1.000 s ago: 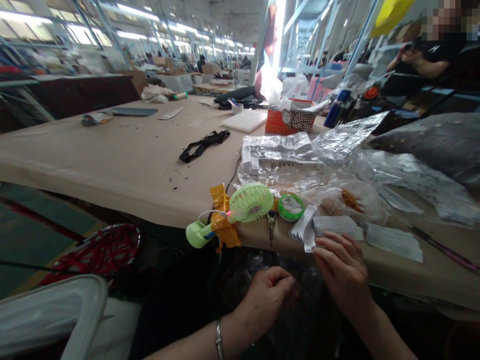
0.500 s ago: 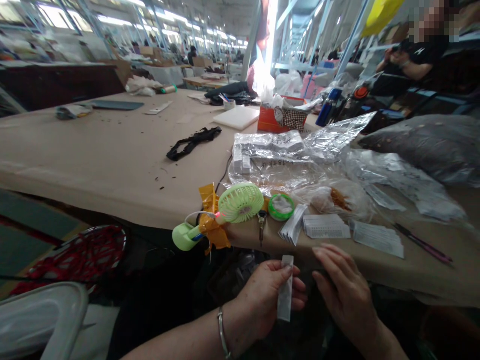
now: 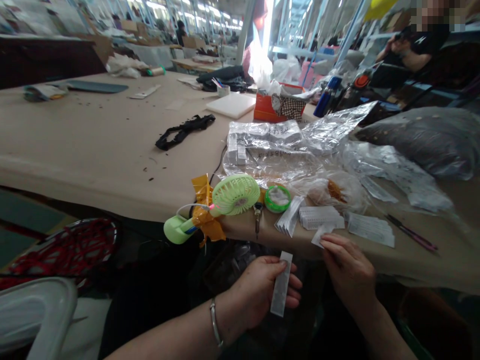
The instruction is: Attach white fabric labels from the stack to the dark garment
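Brown-covered bench [image 3: 93,135] up front, and just off its near edge the left hand [image 3: 260,290] pins a narrow whitish rectangular strip [image 3: 281,287] under its thumb, long axis steep, top end aimed at that edge! Right hand [image 3: 348,265] pinches a thin white slip [image 3: 321,234], slanting up rightward at the near edge; fanned white printed slips [image 3: 321,217] sit right behind, and a pale-green plastic fan [image 3: 236,195] crowds the edge leftward.

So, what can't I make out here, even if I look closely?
In the head view:
- Any print on the white strip in the left hand: too small, and the thumb covers part.
- The near end of the pale slip in the right hand: behind the fingers.
- The wording on the stacked labels: too small and blurred.
- The rest of the white chair: cut off by the picture's edge.
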The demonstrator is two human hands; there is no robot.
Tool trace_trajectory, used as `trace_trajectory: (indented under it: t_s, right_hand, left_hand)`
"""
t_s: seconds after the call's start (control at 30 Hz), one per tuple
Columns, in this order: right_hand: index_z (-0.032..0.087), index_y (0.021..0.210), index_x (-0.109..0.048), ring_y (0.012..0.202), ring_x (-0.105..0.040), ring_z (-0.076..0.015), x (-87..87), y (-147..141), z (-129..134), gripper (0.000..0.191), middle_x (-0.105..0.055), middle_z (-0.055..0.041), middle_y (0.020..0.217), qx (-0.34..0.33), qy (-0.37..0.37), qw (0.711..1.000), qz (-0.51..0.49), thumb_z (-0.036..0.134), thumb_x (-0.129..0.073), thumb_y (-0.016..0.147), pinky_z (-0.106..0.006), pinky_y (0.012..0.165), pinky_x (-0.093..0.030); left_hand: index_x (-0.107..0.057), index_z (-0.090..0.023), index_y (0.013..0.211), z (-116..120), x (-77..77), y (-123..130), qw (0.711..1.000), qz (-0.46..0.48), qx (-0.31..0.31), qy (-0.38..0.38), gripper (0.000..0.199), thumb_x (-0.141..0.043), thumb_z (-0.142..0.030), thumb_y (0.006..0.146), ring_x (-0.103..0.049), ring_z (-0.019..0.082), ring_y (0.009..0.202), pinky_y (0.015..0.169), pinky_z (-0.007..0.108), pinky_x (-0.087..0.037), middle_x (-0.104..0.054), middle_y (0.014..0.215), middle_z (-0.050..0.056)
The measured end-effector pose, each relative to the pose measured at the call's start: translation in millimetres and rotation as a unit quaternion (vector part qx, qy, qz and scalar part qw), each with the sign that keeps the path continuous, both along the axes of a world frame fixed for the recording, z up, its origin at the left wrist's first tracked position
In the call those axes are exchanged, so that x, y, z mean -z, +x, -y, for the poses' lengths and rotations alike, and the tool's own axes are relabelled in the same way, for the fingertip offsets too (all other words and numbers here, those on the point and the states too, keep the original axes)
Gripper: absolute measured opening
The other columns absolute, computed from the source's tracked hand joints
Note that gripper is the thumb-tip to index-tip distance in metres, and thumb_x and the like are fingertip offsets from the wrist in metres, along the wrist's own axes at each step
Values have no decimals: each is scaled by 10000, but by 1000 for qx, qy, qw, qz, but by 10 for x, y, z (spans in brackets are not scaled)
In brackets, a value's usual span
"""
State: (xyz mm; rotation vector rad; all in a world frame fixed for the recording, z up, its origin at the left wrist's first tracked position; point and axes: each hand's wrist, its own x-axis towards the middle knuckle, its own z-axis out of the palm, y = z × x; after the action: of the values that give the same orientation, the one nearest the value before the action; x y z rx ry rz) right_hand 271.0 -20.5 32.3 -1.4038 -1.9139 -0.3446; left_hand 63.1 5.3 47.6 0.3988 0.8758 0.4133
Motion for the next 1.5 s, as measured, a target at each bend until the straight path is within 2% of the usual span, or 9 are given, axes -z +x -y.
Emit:
trace_trajectory:
  t_s: [0.2, 0.67, 0.77, 0.87, 0.93, 1.03, 1.17, 1.37, 1.5]
  right_hand:
    - [230, 945, -678, 1038, -657, -203, -39, -476, 263, 186, -730, -44, 963, -219, -71, 972, -44, 109, -575, 848, -395, 897, -539]
    - [184, 1037, -641, 1069, -638, -201, 3, -674, 437, 228, -724, -60, 989, -244, -91, 965, -13, 77, -574, 847, -396, 951, -518]
    - [167, 1228, -548, 1151, -587, -234, 10, -461, 416, 392, -688, -97, 1092, -203, -88, 975, -15, 96, -592, 844, -415, 947, -519]
    - [160, 1340, -463, 1189, -540, -293, 0, -13, 299, 457, -621, -151, 1189, -21, -46, 999, 20, 221, -553, 896, -489, 953, -490]
    - [99, 1368, -432, 1182, -519, -357, -10, 292, 210, 554, -583, -209, 1225, 121, -30, 989, 79, 399, -520, 911, -557, 952, -458]
    - [62, 1340, -466, 1169, -507, -405, 19, 561, 148, 621, -566, -236, 1261, 217, -70, 958, 176, 511, -448, 913, -582, 914, -451]
    - [110, 1247, -557, 1124, -560, -337, 106, 636, 217, 410, -623, -175, 1223, 203, -85, 955, 197, 362, -430, 950, -512, 935, -447]
    - [195, 1011, -655, 977, -649, -240, 71, 775, 285, 162, -699, -89, 1029, 113, -32, 990, 80, 218, -532, 908, -420, 900, -496]
    - [209, 986, -655, 955, -663, -222, -38, 470, 337, 154, -688, -74, 1030, 72, -18, 996, -45, 145, -584, 866, -416, 891, -513]
  left_hand:
    - [-623, -86, 738, 9, -59, 17, 996, 66, -62, -13, 118, -672, -193, 721, -559, 100, 535, 548, 225, -428, -610, 657, 40]
    - [-605, -91, 743, 139, 5, -69, 994, 58, -92, -16, 137, -706, -182, 727, -541, 66, 534, 520, 177, -401, -593, 660, 14]
    - [-596, -104, 834, 134, -11, -91, 997, 28, -71, -14, 162, -654, -251, 804, -564, 89, 518, 537, 209, -450, -615, 665, 27]
    - [-582, -103, 922, 116, -2, -128, 999, -27, -29, 2, 213, -594, -305, 857, -622, 133, 553, 561, 243, -486, -647, 686, 58]
    - [-573, -100, 940, 104, 30, -139, 999, -39, -23, 8, 224, -553, -316, 882, -630, 138, 565, 568, 248, -493, -653, 697, 61]
    - [-568, -99, 946, 110, 87, -125, 999, -43, -17, 9, 238, -551, -328, 883, -635, 144, 568, 561, 247, -491, -658, 702, 63]
    - [-560, -96, 939, 136, 117, -96, 999, -49, -14, -3, 205, -521, -294, 901, -629, 142, 560, 562, 250, -491, -654, 685, 62]
    - [-559, -96, 941, 120, 99, -91, 999, -54, -6, 2, 184, -506, -269, 909, -631, 138, 561, 566, 246, -489, -653, 692, 59]
    - [-559, -99, 941, 103, 45, -76, 999, -49, -9, -4, 183, -483, -265, 921, -631, 140, 560, 583, 262, -500, -656, 696, 64]
